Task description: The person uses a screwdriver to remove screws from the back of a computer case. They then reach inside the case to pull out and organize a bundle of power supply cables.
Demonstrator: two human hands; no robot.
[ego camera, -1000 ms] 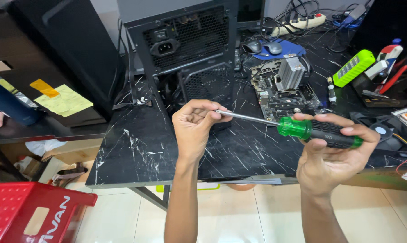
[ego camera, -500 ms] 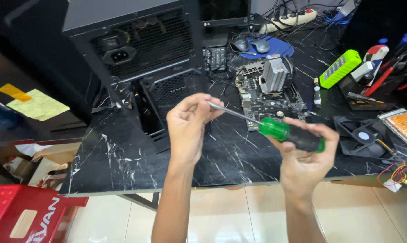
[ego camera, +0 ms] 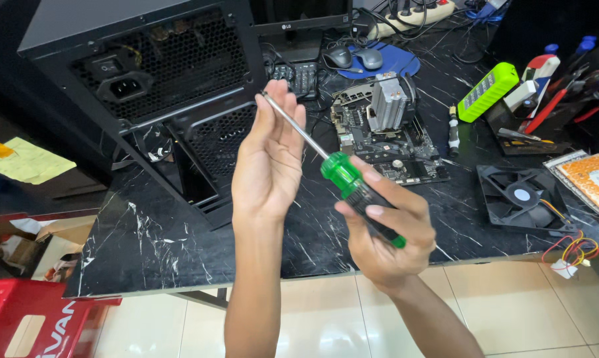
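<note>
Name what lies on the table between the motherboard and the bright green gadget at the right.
In the head view, a small dark screwdriver-like tool lies on the black marble table between the motherboard and the green gadget.

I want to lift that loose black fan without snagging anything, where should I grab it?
Grip the fan by its square frame, from the near left corner. It lies flat, blades in the middle, and its wires trail off the right corner.

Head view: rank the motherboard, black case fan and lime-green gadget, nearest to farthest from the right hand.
From the right hand:
1. Motherboard, just beyond it on the table.
2. Black case fan, off to its right.
3. Lime-green gadget, far back right.
</note>
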